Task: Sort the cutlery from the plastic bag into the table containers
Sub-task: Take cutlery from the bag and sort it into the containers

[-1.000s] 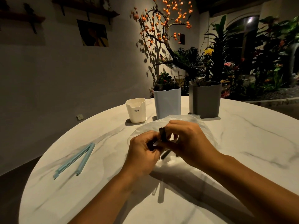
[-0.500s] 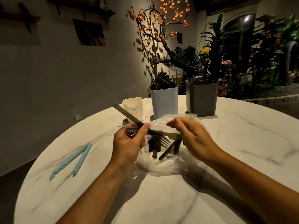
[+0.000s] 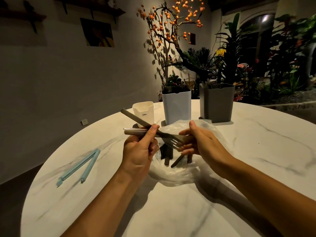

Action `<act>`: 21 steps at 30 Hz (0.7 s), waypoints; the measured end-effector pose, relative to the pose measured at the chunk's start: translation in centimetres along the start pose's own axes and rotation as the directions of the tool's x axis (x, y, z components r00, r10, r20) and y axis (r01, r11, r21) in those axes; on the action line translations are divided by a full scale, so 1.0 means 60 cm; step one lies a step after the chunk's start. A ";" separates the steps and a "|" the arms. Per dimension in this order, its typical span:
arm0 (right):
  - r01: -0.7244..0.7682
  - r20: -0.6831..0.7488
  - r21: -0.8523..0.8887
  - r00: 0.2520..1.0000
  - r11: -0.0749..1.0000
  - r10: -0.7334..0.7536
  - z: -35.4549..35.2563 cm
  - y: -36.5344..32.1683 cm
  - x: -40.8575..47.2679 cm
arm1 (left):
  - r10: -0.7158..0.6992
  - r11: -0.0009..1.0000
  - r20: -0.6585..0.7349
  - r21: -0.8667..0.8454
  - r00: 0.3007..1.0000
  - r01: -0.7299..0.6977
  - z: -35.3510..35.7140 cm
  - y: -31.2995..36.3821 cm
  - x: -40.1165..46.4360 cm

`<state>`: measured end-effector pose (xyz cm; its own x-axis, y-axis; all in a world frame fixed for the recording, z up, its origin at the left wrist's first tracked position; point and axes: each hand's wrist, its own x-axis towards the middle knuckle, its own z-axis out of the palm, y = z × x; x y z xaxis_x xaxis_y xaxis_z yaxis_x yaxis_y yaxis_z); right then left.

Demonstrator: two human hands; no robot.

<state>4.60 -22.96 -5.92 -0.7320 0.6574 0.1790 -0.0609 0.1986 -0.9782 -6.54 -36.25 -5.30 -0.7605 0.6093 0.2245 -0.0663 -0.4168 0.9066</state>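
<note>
At centre frame my left hand point(image 3: 140, 151) was clenched around a small bunch of dark-handled cutlery point(image 3: 136, 131), thumb pressed across the handles so they fanned up and left, clear of the plastic bag point(image 3: 172, 173); I judged I held them aloft to sort them by type. One was a fork point(image 3: 172, 140), its tines pointing right toward my right hand point(image 3: 203, 144), whose fingers were curled near the tines and the bag's upper edge; whether it was grasping either, I could not tell. More handles point(image 3: 166, 155) lay inside the crumpled bag on the table point(image 3: 256, 151). Above centre stood three containers in a row, within reach for dropping pieces in: a short cream container point(image 3: 143, 112) printed "CRBW", a taller white container point(image 3: 177, 106) and a grey container point(image 3: 217, 103) with utensil tops showing. A pale blue bag clip point(image 3: 80, 166) lay open at lower left
</note>
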 end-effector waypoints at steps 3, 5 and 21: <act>0.034 0.167 0.061 0.985 0.998 -0.044 0.025 -0.003 -0.020 | -0.002 0.999 0.064 0.040 0.998 0.000 0.010 -0.010 -0.009; 0.135 0.222 0.054 0.964 0.989 -0.144 0.039 -0.010 -0.033 | -0.018 0.999 0.107 0.046 0.994 0.013 0.017 -0.015 -0.012; 0.081 -0.039 -0.022 0.996 0.996 -0.082 0.014 -0.025 -0.021 | -0.126 0.970 -0.013 0.209 0.992 0.126 0.020 -0.019 -0.011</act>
<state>5.04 -24.69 -4.78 -0.6976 0.6668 0.2622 -0.1049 0.2670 -0.9580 -5.16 -35.37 -6.07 -0.7547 0.6478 0.1041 -0.0248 -0.1866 0.9821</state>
